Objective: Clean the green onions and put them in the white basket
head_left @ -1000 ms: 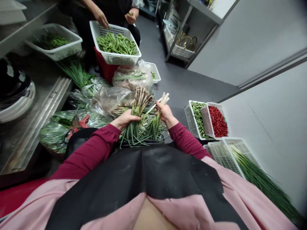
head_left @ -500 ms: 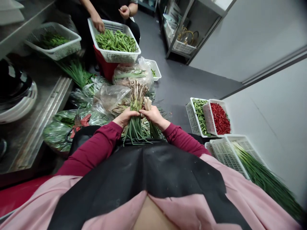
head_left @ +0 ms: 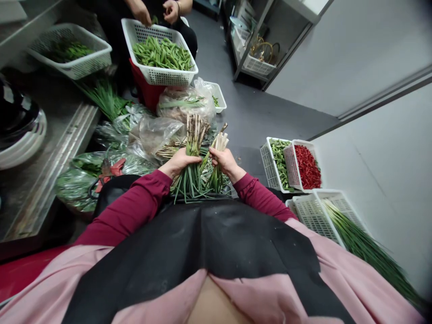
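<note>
Left hand (head_left: 178, 163): grip round muddy onions (head_left: 195, 137)
Right hand (head_left: 225, 160): holds pale onions (head_left: 221, 141), beside muddy onions
Onion feel: likely light, bendy; grab mid-stalk

No text, brand, number or sign could be read. Well to the left of the left hand's fingers (head_left: 193, 159), pale patches (head_left: 25, 103) showed on a black stack (head_left: 15, 119); whether they were labels or only glints could not be told, and no letters came clear on them. Nearer the body than the fingers, the apron (head_left: 202, 238) bore a faint mark (head_left: 164, 286), too dim to make out as lettering.
</note>
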Action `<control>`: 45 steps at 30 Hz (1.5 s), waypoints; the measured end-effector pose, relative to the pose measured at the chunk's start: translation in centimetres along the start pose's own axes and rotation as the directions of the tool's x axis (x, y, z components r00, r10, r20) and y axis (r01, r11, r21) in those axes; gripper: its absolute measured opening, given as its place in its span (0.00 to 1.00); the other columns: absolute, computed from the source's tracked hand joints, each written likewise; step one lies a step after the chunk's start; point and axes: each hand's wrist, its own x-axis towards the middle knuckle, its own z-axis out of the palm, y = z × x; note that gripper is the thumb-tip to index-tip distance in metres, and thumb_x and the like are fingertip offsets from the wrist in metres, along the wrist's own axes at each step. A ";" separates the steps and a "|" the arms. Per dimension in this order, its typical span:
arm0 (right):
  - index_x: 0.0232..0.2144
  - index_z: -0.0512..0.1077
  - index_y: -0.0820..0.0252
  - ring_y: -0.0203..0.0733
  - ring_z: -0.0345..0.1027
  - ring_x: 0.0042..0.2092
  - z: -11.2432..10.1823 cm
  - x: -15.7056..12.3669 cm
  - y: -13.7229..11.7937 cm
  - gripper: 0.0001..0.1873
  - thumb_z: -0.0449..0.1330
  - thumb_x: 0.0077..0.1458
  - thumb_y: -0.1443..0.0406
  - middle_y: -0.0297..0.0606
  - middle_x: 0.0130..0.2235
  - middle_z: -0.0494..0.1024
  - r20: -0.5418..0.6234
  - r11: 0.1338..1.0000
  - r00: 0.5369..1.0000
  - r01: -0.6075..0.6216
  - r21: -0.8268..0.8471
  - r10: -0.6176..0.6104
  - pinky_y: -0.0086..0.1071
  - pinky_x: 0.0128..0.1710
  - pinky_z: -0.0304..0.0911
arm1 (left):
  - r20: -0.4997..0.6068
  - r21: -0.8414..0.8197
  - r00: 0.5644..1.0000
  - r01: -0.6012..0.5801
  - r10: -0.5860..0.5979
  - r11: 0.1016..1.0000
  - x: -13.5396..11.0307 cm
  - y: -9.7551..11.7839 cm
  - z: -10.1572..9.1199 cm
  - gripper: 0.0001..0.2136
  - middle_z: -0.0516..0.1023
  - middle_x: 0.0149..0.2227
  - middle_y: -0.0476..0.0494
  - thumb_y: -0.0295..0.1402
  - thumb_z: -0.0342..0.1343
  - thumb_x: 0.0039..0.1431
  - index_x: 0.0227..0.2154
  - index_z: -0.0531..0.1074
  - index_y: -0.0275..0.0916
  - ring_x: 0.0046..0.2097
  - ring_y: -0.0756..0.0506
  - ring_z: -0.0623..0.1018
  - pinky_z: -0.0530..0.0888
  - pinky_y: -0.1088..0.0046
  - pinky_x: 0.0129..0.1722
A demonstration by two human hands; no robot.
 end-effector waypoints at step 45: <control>0.23 0.62 0.60 0.26 0.49 0.14 -10.1 5.2 -6.8 0.08 0.60 0.48 0.69 0.22 0.15 0.58 -0.511 0.993 0.855 0.113 0.017 -0.088 0.24 0.14 0.52 | 0.162 0.212 0.982 0.058 -0.094 0.976 -2.3 1.1 -1.3 0.19 0.75 0.26 0.47 0.33 0.70 0.32 0.30 0.73 0.33 0.27 0.49 0.72 0.71 0.73 0.27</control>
